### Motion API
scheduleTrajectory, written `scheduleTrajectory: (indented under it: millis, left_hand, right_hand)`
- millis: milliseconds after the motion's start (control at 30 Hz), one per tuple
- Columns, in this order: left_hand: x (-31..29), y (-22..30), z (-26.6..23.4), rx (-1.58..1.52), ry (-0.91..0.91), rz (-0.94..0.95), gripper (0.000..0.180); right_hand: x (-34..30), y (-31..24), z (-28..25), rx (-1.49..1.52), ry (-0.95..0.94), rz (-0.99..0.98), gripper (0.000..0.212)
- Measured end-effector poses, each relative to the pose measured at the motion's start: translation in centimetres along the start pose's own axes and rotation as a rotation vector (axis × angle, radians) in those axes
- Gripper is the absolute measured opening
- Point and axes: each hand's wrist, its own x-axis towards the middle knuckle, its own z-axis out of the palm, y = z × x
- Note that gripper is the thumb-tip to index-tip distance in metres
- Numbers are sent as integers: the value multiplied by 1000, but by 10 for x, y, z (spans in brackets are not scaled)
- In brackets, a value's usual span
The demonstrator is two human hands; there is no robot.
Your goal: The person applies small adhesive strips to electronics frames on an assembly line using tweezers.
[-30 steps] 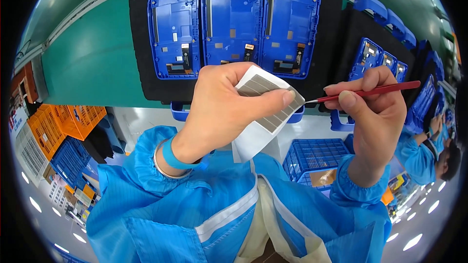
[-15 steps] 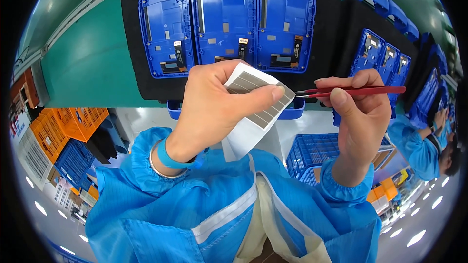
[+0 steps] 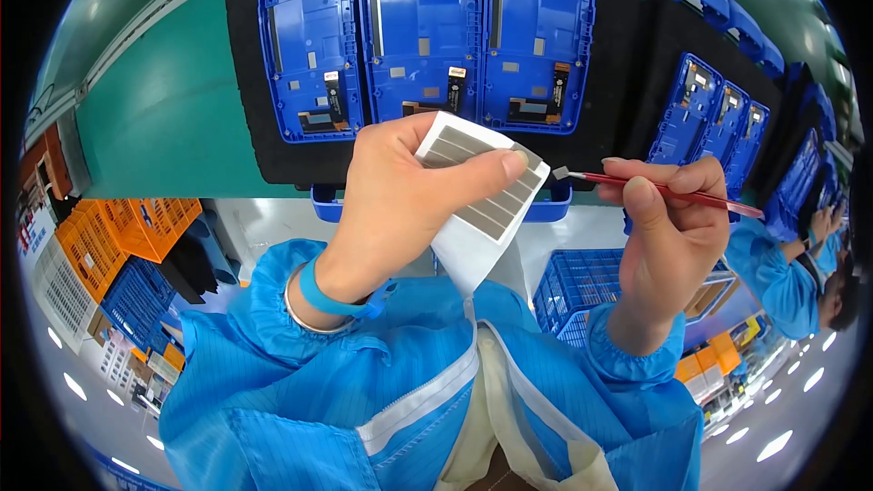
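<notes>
My left hand (image 3: 400,191) grips a white backing sheet (image 3: 468,259) between thumb and fingers. Grey rectangular stickers (image 3: 482,218) run in rows across the sheet. In my right hand (image 3: 668,218) is a pair of red tweezers (image 3: 659,191), held closed and pointing left. A small grey sticker piece (image 3: 560,172) sits at their tips, just off the sheet's right edge. Beyond my hands lie three blue plastic housings (image 3: 423,27), side by side, with black flat cables (image 3: 556,91) near their lower ends.
The housings rest on a black foam mat (image 3: 250,118) over a green bench (image 3: 164,127). More blue housings (image 3: 700,114) stand to the right, where a co-worker in a blue sleeve (image 3: 773,282) sits. Orange crates (image 3: 150,223) are at lower left; a blue crate (image 3: 577,295) stands below the bench.
The tweezers have come away from the sheet's edge with a small grey sticker piece at their tips. They have rotated, their handle end now lower. The sheet has shifted slightly.
</notes>
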Motion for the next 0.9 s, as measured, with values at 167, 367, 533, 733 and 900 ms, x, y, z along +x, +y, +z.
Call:
scheduleTrajectory:
  millis: [167, 367, 533, 733, 900]
  left_hand:
    - [-8, -9, -4, 317, -145, 251, 17]
    - [0, -29, 4, 801, -154, 832, 18]
    - [7, -35, 3, 1040, -52, 875, 20]
    - [10, -37, 1, 1064, -32, 850, 19]
    - [10, -39, 1, 1079, -36, 835, 19]
  right_hand:
    - [-1, 23, 4, 118, 172, -11, 18]
    - [0, 67, 21, 44, 413, -161, 13]
    - [-5, 77, 33, 18, 406, -188, 17]
    - [-9, 85, 43, -146, 395, -266, 26]
    - [-9, 90, 45, -208, 382, -314, 26]
